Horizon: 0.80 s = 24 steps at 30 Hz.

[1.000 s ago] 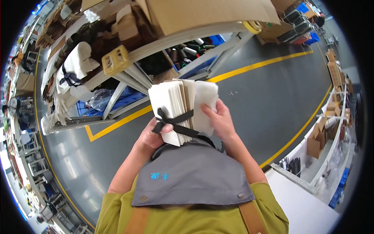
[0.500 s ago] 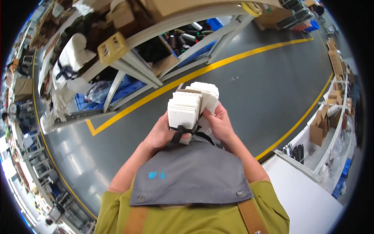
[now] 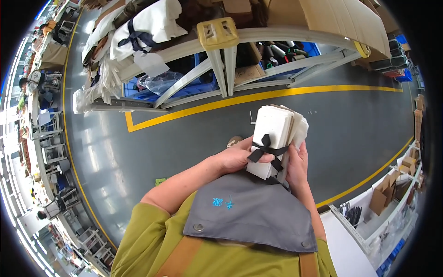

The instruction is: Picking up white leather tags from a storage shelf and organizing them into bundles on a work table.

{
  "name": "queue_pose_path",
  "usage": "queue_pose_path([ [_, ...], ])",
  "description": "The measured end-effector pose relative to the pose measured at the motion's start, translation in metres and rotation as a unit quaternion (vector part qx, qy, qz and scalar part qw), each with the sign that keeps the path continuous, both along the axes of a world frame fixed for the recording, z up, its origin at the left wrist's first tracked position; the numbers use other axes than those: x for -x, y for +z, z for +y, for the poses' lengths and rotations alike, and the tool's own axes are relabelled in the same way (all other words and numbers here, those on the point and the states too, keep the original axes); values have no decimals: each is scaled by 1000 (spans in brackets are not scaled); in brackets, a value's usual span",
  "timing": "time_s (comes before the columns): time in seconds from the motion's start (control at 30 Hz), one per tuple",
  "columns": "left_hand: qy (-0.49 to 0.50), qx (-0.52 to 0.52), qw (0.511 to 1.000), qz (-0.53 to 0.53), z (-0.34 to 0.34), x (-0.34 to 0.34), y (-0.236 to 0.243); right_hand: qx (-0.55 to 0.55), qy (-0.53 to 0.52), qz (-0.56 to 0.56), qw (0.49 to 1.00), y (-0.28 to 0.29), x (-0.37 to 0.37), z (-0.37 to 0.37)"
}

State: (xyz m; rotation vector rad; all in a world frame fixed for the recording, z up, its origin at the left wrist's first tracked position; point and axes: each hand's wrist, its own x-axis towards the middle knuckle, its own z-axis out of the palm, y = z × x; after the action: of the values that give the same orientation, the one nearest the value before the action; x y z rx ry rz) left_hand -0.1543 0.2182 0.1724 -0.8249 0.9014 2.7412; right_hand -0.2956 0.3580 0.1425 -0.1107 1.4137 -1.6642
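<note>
Bundle [image 3: 272,123] shifted rightward in view, between hands [image 3: 236,156].

A: Floor [image 3: 198,138]?
B: Grey, glossy toward the left. Yellow line [image 3: 277,95] runs along the rack [image 3: 295,34], cornering at its left end. Shoe [image 3: 234,141] rests on the floor, partly hidden.
A: Rack, upper level?
B: Pale metal frame. White cloth bundle [image 3: 159,21] at left, dark tie around it; large cardboard sheet [image 3: 341,21] at right.
A: Lower?
B: Crumpled clear plastic [image 3: 159,83] amid blue; spools [image 3: 279,50] farther right.
A: Right-hand shelf [image 3: 369,237]?
B: White. Open brown carton [image 3: 380,196]; dark slender pieces [image 3: 353,215] at the near end, kind unclear.
</note>
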Motion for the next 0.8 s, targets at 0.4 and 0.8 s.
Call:
queue_pose_path([
  [0.4, -220, 239, 943, 78, 28, 108, 2, 52, -148, -85, 984, 1, 55, 64],
  [0.8, -364, 182, 911, 63, 136, 343, -2, 111, -239, -174, 949, -25, 239, 194],
])
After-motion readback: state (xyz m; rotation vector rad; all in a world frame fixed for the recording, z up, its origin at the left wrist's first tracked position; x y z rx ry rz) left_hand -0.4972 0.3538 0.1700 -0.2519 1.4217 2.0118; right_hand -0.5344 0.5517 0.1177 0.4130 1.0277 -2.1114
